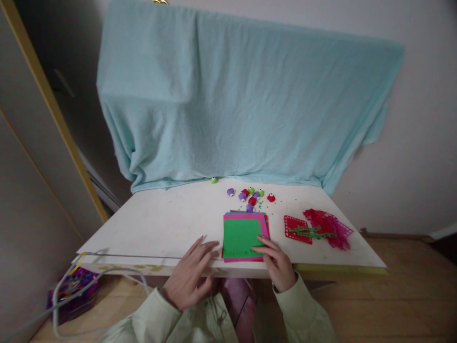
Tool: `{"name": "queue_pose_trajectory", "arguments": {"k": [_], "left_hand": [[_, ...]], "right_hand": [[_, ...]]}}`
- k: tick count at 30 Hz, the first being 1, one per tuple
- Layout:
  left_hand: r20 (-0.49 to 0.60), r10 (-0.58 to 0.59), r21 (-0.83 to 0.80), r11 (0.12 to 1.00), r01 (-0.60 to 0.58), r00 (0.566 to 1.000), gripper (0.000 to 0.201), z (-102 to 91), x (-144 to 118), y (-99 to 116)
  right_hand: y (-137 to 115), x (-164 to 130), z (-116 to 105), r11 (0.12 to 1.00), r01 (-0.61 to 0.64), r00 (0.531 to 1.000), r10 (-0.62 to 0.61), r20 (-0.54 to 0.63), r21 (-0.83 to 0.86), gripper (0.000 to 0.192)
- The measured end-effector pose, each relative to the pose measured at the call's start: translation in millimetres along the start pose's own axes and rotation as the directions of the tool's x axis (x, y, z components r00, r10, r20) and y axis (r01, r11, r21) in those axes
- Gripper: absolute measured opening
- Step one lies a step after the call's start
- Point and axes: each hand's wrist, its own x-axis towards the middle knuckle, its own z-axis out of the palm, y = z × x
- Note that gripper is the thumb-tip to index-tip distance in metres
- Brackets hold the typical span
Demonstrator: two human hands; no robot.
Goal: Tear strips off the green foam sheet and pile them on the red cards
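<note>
Green square paper sheet [239, 236] tops the multicoloured square paper stack [235, 216], lower centre of frame, right hand [276, 262] loosely spread on it, left hand [193, 274] spread just beside, so looks like steadying, and shifting sheets probably needs light fingertips.

The scene was dimly lit by soft, diffuse light, the white tabletop [157, 219] being rendered among the brightest areas, while the upper left was sunk in shadow, fine detail on the green sheet [240, 234] was softened, and the edges were visibly stretched.
</note>
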Motion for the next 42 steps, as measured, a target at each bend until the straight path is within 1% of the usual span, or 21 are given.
{"name": "queue_pose_trajectory", "arguments": {"k": [2, 4, 7, 9, 12, 17, 25, 30, 42], "left_hand": [[-0.046, -0.025, -0.007, 1.000, 0.025, 0.999, 0.046, 4.9, 3.0, 4.2], [-0.054, -0.030, 0.016, 0.999, 0.031, 0.998, 0.052, 7.5, 10.0, 12.9], [-0.003, 0.017, 0.075, 0.997, -0.017, 1.000, 0.054, 11.8, 24.1, 29.1], [0.019, 0.037, 0.099, 0.994, -0.039, 0.999, 0.055, 16.1, 32.5, 37.6], [0.033, 0.038, 0.118, 0.992, -0.041, 0.999, 0.055, 21.7, 40.9, 43.8], [0.055, 0.049, 0.135, 0.989, -0.056, 0.997, 0.052, 22.7, 43.9, 44.6], [0.047, 0.042, 0.171, 0.984, -0.049, 0.998, 0.057, 23.7, 33.7, 40.5], [0.064, 0.039, 0.186, 0.981, -0.050, 0.997, 0.059, 24.8, 29.6, 37.0], [0.075, 0.042, 0.228, 0.972, -0.058, 0.996, 0.061, 28.3, 27.3, 36.5]], "right_hand": [[-2.7, -0.6, 3.1, 0.999, -0.023, 0.999, 0.023, -0.023, -0.030, 0.031], [-4.0, -0.6, 5.8, 0.997, -0.042, 0.998, 0.039, -0.041, -0.065, 0.025], [-4.9, -0.4, 8.6, 0.992, -0.036, 0.998, 0.028, -0.065, -0.119, 0.015], [-5.3, -0.6, 9.6, 0.989, -0.016, 0.998, 0.006, -0.066, -0.148, 0.015], [-5.6, -1.3, 10.7, 0.984, 0.006, 0.998, -0.016, -0.056, -0.177, 0.016], [-6.1, -1.7, 11.2, 0.982, 0.016, 0.999, -0.025, -0.046, -0.188, 0.015], [-5.4, -0.5, 5.8, 0.985, 0.044, 0.999, -0.045, -0.005, -0.168, 0.016], [-3.5, -1.1, 6.5, 0.983, 0.053, 0.998, -0.057, -0.013, -0.175, 0.017], [-10.6, 0.7, 6.5, 0.975, 0.038, 0.999, -0.042, -0.011, -0.220, 0.019]]}}
